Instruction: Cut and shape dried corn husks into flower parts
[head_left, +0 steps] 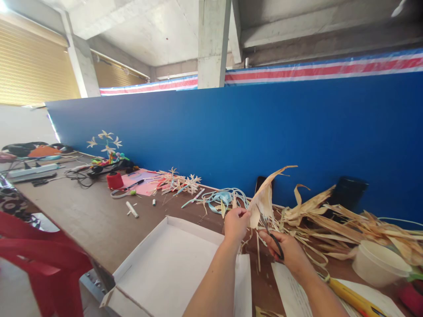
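Observation:
A dried corn husk (264, 196) stands up from my left hand (236, 225), which pinches its lower left edge. In my right hand (284, 250) is a pair of scissors (276, 242) with dark handles. The blades point up and lie against the lower part of the husk; whether they are parted I cannot make out. Narrow husk strips hang below and behind the cut area. To the right of my hands spreads a pile of dried husks (346, 229).
A white box lid (172, 259) lies left of my arms. Beyond it are husk flowers (180, 180), light blue ribbon (224, 198) and a red thread spool (114, 180). At right stand a white tub (380, 264) and a yellow tool (353, 297). A blue partition (231, 132) backs the table.

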`<state>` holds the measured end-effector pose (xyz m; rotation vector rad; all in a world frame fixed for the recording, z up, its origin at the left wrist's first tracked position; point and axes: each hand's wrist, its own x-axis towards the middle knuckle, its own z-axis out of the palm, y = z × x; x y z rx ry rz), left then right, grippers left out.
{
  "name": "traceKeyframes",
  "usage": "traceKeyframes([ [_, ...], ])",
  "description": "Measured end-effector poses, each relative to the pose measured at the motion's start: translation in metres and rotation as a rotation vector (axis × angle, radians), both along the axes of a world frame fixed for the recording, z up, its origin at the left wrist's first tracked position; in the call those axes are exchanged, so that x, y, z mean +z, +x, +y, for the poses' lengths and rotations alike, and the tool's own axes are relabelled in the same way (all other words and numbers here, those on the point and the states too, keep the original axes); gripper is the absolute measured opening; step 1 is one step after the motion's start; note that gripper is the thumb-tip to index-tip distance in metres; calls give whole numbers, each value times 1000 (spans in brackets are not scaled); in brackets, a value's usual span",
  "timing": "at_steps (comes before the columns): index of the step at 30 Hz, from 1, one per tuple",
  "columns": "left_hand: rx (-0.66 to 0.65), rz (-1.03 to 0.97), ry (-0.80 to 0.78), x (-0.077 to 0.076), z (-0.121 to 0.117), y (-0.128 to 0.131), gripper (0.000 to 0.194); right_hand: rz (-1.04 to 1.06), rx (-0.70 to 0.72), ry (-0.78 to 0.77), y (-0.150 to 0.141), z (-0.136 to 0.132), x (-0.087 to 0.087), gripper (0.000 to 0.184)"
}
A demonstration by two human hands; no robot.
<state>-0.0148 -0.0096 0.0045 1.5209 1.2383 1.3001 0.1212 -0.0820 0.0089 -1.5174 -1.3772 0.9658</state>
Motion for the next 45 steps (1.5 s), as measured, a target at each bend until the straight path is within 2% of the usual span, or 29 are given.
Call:
traceKeyframes([
  [25,21,-4,37,-1,1,-2,18,-51,21,13,1,0,-1,29],
  [33,29,-6,44,-1,2,-1,18,21,-4,-17,-1,-1,-2,28],
  [39,162,85,145,3,-3,-1,17,89,92,-12,-6,-4,-1,36],
  [45,232,13,165,7,-7,-2,19,42,138,-43,-9,-4,-3,35],
])
